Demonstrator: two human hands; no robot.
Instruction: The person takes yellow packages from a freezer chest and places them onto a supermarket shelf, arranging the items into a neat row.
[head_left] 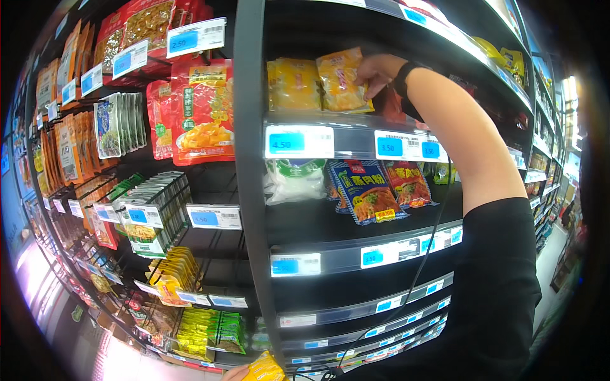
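Note:
My right hand (pixel 376 76) reaches onto an upper shelf, its fingers closed on the right edge of a yellow-orange food packet (pixel 340 81). That packet stands tilted, beside a stack of similar yellow packets (pixel 295 85) on its left. A black band circles the right wrist. At the bottom edge of the picture, my left hand (pixel 237 373) holds a yellow plastic packet (pixel 265 367); most of this hand is cut off by the frame.
Blue and red seasoning packets (pixel 364 190) and a white bag (pixel 295 181) lie one shelf lower. A dark upright post (pixel 252 143) divides these shelves from hooks with red pouches (pixel 204 114). Price tags line the shelf edges. A thin black cable (pixel 431 238) hangs in front.

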